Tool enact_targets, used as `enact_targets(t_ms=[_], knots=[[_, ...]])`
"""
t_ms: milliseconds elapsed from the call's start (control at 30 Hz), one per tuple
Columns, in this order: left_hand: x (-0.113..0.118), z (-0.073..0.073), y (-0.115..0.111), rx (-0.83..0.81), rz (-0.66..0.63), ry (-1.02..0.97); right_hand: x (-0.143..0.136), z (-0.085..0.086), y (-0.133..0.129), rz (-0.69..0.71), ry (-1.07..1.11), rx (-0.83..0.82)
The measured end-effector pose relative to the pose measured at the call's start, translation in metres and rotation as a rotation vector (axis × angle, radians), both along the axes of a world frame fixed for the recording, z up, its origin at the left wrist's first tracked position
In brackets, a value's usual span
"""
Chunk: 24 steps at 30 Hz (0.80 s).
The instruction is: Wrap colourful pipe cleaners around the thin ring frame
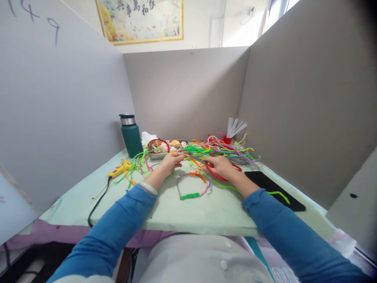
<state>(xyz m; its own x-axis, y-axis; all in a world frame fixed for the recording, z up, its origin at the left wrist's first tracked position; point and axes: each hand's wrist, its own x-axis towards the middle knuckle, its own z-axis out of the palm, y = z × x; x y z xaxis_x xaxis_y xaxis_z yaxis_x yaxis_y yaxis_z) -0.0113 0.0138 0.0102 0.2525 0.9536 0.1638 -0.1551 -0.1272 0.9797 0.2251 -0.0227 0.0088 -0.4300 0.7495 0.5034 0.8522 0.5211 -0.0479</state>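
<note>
My left hand [171,162] is closed in a pinch on a thin orange pipe cleaner [193,159], which stretches to the right from the fingertips. Red-handled scissors [217,173] are in my right hand [220,165], their blades pointing left toward the pipe cleaner. Whether the blades touch it, I cannot tell. Below both hands a headband [191,195] lies on the table, wrapped partly in green, pink and orange, with a bare thin band on its left side. A purple pipe cleaner piece [209,182] lies beside it.
A pile of coloured pipe cleaners [203,150] spreads behind my hands, next to a metal tray [157,156] of small decorations. On the left are a green bottle [131,137] and a corded yellow glue gun [119,169]. A black flat pad [273,190] lies right; grey partitions [188,86] enclose the table.
</note>
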Motion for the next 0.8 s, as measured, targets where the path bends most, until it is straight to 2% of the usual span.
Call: enact_targets(t_ms=[333,600,800], knots=[[0.0020,0.0026,-0.0031,0.011,0.025,0.038,-0.0018,0.0018,-0.0032,0.040,0.026,-0.012],[0.0040,0.0064,-0.0063,0.119,0.100,0.124,-0.0003,0.0022,-0.0032,0.036,0.017,-0.018],[0.0038,0.0059,-0.0057,0.139,0.119,0.137,0.0001,0.0016,-0.0022,0.037,0.000,-0.020]])
